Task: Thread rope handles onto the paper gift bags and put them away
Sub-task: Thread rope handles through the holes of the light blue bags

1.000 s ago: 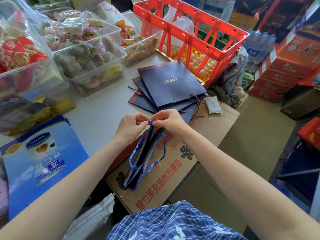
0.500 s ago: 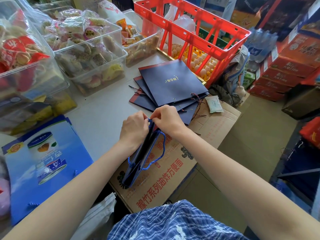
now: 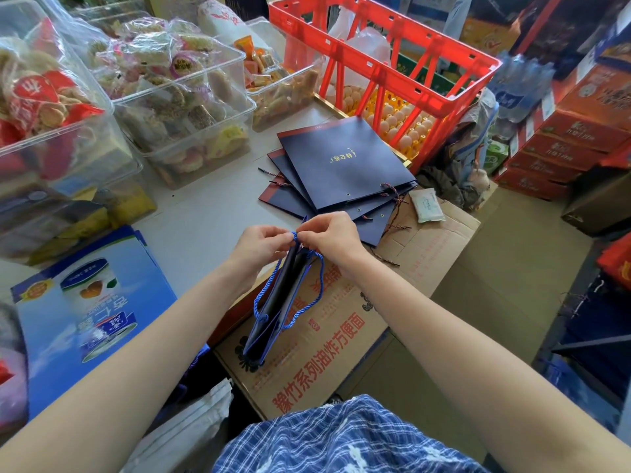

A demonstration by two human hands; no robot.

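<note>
A folded navy paper gift bag (image 3: 273,308) hangs edge-on between my hands above a cardboard box. A blue rope handle (image 3: 316,295) loops down both of its sides. My left hand (image 3: 259,245) and my right hand (image 3: 333,233) meet at the bag's top corner, both pinching the blue rope end there. A stack of flat navy gift bags (image 3: 341,169) with gold lettering lies on the grey table beyond my hands, with dark twisted ropes trailing from its edges.
Clear plastic tubs of wrapped snacks (image 3: 177,107) line the table's left. A red crate (image 3: 386,63) stands over egg trays at the back. A printed cardboard box (image 3: 345,339) sits under the bag, a blue carton (image 3: 85,312) at left, a small white packet (image 3: 426,206) at right.
Both hands stayed at the bag's top corner, working the blue rope. The bag dipped lower half a second ago, then lifted again with the rope loops spreading wider.
</note>
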